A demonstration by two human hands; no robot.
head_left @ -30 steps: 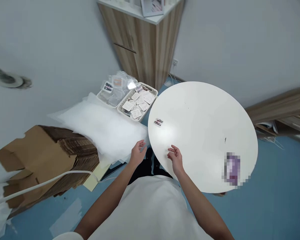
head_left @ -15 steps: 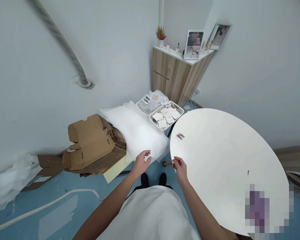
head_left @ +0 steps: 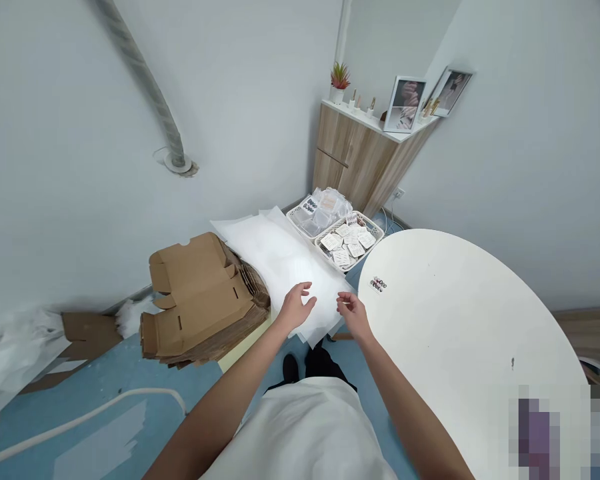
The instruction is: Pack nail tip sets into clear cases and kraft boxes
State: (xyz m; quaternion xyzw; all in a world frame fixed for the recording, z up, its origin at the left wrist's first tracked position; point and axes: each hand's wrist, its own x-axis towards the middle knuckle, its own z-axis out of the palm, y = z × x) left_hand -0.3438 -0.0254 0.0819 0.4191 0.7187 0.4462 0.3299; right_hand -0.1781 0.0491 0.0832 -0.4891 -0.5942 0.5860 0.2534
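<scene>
Pale walls point(head_left: 260, 100), blue floor point(head_left: 130, 363). One round white table point(head_left: 460, 333); one wood-grain cabinet point(head_left: 353, 150); one pile of white sheets point(head_left: 280, 257) beside table, near both hands; two baskets point(head_left: 374, 225). Left hand point(head_left: 296, 305): thumb, fingers parted. Right hand point(head_left: 354, 315): loosely curled, fingertips slightly apart.

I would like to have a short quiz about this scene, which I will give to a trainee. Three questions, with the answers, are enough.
1. Multiple choice. Seen by the person, where is the stack of flattened brown cardboard in relation to the round white table?
A) On top of it
B) To its right
C) To its left

2. True or false. The left hand is gripping a basket.

3. Count. How many white baskets are beyond the pile of white sheets?

Key
1. C, to its left.
2. False; it is open, with the pile of white sheets behind it in the picture.
3. Two, side by side.
</scene>
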